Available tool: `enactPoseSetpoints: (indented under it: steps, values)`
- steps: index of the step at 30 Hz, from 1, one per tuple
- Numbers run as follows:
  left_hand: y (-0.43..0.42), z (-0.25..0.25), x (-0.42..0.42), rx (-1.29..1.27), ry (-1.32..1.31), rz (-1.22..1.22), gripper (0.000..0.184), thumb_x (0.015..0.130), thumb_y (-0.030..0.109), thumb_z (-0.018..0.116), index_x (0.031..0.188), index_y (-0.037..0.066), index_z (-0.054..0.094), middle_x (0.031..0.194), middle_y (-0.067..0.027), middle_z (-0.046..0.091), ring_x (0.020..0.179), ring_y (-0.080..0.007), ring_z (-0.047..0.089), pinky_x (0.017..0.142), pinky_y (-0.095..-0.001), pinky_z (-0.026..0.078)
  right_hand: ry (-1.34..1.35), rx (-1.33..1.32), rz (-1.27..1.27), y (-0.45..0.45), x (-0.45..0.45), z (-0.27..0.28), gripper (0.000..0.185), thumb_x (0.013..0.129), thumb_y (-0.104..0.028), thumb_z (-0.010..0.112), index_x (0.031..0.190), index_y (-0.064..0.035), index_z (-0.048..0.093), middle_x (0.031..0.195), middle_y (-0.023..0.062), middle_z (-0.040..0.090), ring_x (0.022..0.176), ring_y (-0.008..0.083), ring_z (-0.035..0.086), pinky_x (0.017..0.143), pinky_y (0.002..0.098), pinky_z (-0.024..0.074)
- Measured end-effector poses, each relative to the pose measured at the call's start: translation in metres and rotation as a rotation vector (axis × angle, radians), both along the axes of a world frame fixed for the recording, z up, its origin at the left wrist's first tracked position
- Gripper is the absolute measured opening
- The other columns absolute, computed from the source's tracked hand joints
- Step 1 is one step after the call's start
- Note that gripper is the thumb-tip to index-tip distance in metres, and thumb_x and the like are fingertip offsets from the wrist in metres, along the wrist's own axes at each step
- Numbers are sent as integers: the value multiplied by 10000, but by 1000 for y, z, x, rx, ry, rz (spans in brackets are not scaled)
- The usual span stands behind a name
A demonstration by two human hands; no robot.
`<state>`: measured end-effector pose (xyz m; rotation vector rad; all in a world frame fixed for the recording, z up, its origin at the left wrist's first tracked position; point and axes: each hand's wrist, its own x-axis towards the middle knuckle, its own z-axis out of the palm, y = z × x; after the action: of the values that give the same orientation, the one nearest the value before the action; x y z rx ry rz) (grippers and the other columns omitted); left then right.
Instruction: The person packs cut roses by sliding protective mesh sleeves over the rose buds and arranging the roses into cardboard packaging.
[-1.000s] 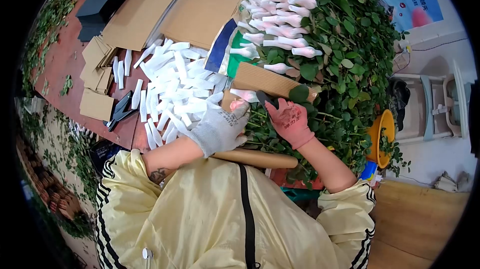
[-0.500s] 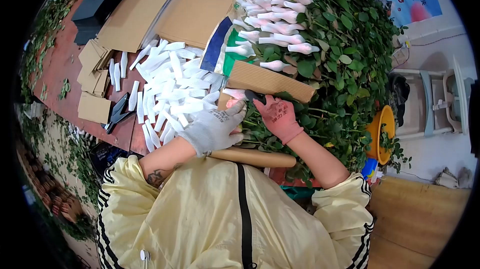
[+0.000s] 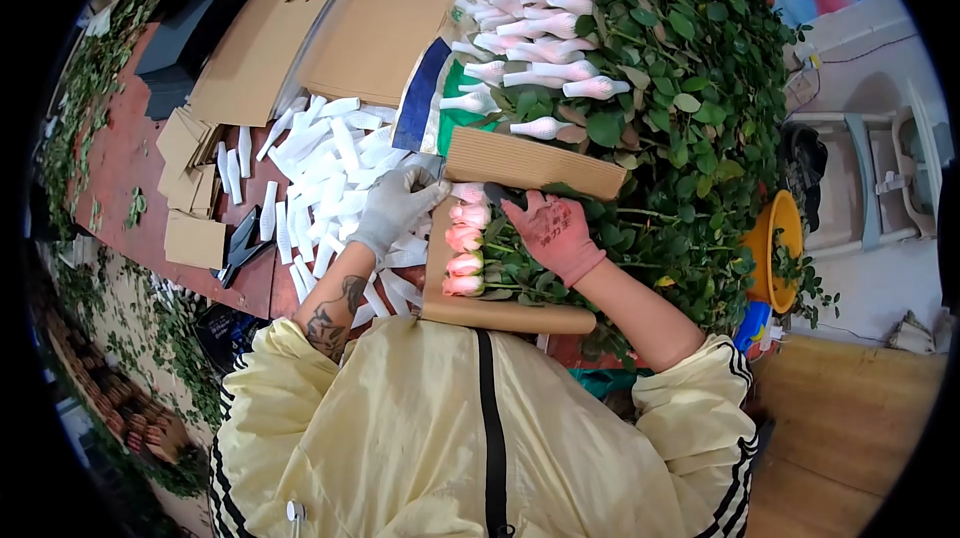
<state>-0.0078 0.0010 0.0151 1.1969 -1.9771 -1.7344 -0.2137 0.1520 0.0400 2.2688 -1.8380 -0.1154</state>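
My left hand [image 3: 393,210], in a pale grey glove, is closed at the fingertips beside the cardboard edge, left of the rose heads; what it pinches, if anything, is hidden. Several pink roses [image 3: 464,238] lie in a column on brown cardboard [image 3: 436,273], stems pointing right. The top one is partly in a white net sleeve. My right hand [image 3: 552,235], in a red glove, is curled over the stems and leaves just right of the roses. A dark piece [image 3: 497,195] shows at its fingertips, too covered to identify. A corrugated cardboard strip [image 3: 535,163] lies just above that hand.
A pile of white net sleeves [image 3: 335,163] lies to the left, near a black stapler [image 3: 242,246] and small cardboard pieces [image 3: 190,183]. Net-covered roses [image 3: 545,43] are stacked at the back, with dense foliage [image 3: 690,108] to their right. A yellow bucket [image 3: 765,253] stands farther right.
My left hand has moved left and upward off the rose heads, uncovering the column of pink roses. My right hand has stayed almost in place over the stems.
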Motion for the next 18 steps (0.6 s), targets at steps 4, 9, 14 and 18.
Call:
enactPoseSetpoints:
  steps: [4, 9, 14, 18]
  values:
    - [1, -8, 1, -63, -31, -19, 369, 815, 348, 684, 809, -18, 637, 696, -72, 627, 621, -129, 553, 601, -284, 466, 86, 13, -10, 3, -8, -26, 420, 839, -184, 493, 1258, -208, 515, 920, 127, 589, 752, 197, 601, 610, 341, 461]
    - [2, -12, -6, 26, 52, -17, 356, 825, 331, 690, 795, -19, 630, 686, -42, 614, 612, -109, 528, 580, -272, 451, 171, -120, 51, 4, -9, -25, 445, 783, -171, 531, 1226, -201, 562, 916, 110, 581, 734, 214, 585, 548, 318, 434]
    - [0, -31, -8, 264, 185, 3, 285, 848, 312, 692, 775, 44, 626, 643, 31, 552, 548, -33, 430, 490, -205, 344, 3, 64, -53, 3, -4, -18, 443, 787, -169, 520, 1227, -204, 560, 930, 108, 577, 757, 211, 585, 579, 320, 446]
    - [-5, -2, 0, 161, 132, 20, 326, 865, 340, 665, 719, 56, 599, 589, 39, 504, 506, -32, 409, 453, -203, 318, 643, -110, 53, 6, -10, -39, 454, 796, -176, 503, 1246, -215, 551, 945, 105, 583, 784, 215, 590, 599, 314, 446]
